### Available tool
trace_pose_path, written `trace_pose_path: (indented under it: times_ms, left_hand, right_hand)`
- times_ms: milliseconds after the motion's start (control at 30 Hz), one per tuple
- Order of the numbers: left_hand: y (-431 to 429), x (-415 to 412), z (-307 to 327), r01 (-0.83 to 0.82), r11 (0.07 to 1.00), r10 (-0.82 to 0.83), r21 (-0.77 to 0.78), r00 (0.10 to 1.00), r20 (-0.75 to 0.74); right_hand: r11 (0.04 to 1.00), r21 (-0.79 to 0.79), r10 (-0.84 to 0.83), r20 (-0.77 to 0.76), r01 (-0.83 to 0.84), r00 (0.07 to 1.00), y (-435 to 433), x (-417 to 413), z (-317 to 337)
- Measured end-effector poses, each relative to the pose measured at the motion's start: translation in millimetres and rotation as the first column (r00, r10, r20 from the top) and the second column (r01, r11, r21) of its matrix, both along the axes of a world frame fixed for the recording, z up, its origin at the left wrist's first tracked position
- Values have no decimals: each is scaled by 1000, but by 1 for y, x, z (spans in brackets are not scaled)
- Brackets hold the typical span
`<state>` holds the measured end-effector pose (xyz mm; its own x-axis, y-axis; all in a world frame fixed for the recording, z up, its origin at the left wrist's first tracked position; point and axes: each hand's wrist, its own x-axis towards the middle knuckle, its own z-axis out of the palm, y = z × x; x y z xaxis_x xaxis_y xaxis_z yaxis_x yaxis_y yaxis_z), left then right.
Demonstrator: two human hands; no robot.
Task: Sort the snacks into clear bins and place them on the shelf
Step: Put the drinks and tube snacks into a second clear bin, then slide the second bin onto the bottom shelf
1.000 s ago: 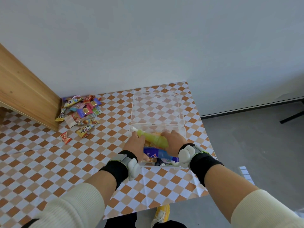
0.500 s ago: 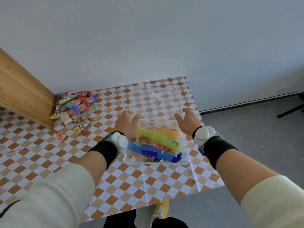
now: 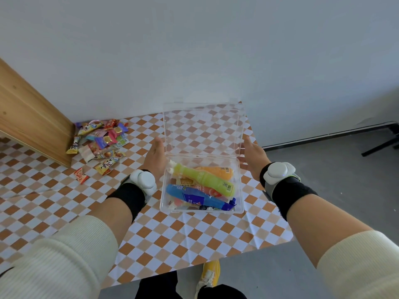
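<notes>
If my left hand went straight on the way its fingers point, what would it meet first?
Your left hand points away, alongside the left edge of the raised lid. Ahead lies only checkered tablecloth, then the wall, though depth is unclear.

Clear bin (image 3: 241, 186) sits on table (image 3: 172, 238). Snack tubes (image 3: 203, 180) lie in bin. Lid (image 3: 204, 128) stands up behind bin. Left hand (image 3: 155, 156) just left of bin, right hand (image 3: 251, 155) just right. Snack pile (image 3: 101, 141) behind-left of bin, wooden shelf (image 3: 32, 121) farther left.
</notes>
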<state>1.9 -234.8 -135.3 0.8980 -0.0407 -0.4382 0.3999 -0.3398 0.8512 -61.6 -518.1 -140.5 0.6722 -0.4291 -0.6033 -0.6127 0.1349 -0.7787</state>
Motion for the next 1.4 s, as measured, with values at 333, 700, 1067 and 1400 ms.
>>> trace_pose_path:
  times_ms: [333,700,1067,1400]
  left_hand:
    - [30,-26,8,-122,981,98,-153,983,-155]
    - [27,-77,-16,357,912,-366,199,930,9]
    - [33,-98,-35,587,727,-613,357,789,-49]
    - [21,-107,-31,535,572,-639,622,765,-71]
  right_hand:
    - [1000,7,-8,-48,9,999,-14,-28,3]
    - [657,-466,561,-223,-593,797,39,-78,-14]
    - [545,-581,642,-175,-604,747,54,-119,-30]
    - [493,-627,692,-138,-603,709,50,-123,-45]
